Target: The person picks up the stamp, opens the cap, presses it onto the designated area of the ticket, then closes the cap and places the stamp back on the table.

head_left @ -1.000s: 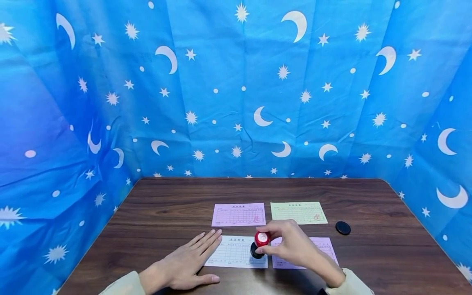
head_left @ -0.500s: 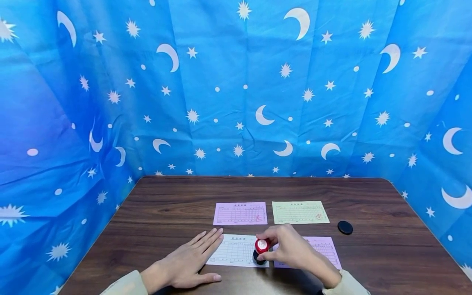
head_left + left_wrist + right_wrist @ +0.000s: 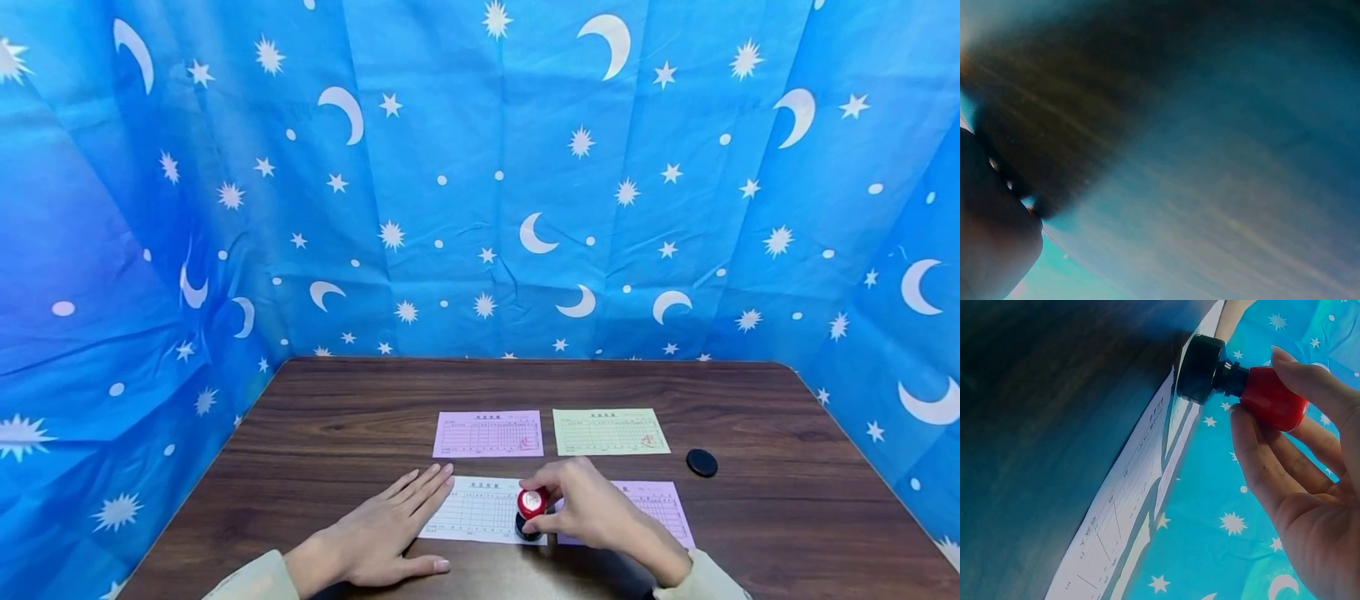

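In the head view my right hand [image 3: 596,508] pinches the red knob of a stamp [image 3: 532,502] whose black base is at the lower right corner of a white printed form [image 3: 480,510]. The right wrist view shows the stamp's red handle [image 3: 1272,400] between thumb and fingers, its black head facing the paper. My left hand [image 3: 382,529] lies flat with fingers extended, its fingertips on the form's left side. Partly behind the right hand is a pink form [image 3: 660,508]. The left wrist view is dark and blurred.
Behind lie another pink form [image 3: 487,433] and a pale green form [image 3: 609,432], each with a red stamp mark at its lower right. A round black cap [image 3: 702,462] rests to their right on the brown wooden table [image 3: 360,392]. Blue curtains [image 3: 480,208] surround the table.
The right hand and stamp have shifted slightly toward the form's lower right corner, the stamp coming down a little. The left hand stays in place. The head view has moved slightly.
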The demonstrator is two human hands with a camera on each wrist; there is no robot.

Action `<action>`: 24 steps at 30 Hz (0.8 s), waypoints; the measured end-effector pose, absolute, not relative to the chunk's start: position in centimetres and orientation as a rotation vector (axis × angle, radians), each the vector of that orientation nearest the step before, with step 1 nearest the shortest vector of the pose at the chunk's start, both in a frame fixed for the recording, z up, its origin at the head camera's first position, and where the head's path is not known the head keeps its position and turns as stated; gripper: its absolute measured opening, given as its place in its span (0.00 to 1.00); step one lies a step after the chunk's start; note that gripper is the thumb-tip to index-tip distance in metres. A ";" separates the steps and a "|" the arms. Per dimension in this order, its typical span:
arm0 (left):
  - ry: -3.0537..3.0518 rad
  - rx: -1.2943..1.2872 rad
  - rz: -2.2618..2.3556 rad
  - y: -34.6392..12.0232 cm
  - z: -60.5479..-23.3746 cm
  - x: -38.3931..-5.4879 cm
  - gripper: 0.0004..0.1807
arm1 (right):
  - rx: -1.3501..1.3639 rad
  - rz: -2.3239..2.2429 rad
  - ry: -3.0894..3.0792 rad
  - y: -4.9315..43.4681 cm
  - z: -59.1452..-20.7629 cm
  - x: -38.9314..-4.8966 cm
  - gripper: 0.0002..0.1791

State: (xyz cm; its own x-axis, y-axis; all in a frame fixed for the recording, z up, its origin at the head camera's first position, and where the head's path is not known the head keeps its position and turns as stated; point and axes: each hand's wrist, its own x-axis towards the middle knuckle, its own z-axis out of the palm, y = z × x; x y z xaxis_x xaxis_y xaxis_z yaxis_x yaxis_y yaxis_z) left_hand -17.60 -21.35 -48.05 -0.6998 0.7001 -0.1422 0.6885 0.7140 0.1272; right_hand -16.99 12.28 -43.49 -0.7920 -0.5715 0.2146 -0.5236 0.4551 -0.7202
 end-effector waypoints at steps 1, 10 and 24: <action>2.739 1.120 0.093 -21.4 -48.1 -17.6 0.54 | -0.988 -1.265 2.631 12.2 -43.5 -17.0 0.23; 2.742 1.126 0.086 -21.4 -48.2 -17.7 0.54 | -0.986 -1.166 2.652 12.1 -43.2 -17.2 0.21; 2.740 1.144 0.115 -21.4 -48.0 -17.8 0.53 | -1.072 -0.992 2.727 11.8 -42.2 -17.5 0.15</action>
State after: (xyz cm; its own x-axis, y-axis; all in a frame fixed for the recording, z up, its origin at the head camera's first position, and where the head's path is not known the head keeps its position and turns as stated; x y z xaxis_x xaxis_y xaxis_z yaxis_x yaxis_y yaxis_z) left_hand -17.85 -21.37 -48.00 -0.6913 0.7114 -0.1263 0.6983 0.7027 0.1362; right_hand -17.53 11.79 -42.23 -0.7587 -0.6261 0.1797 -0.5953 0.5543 -0.5817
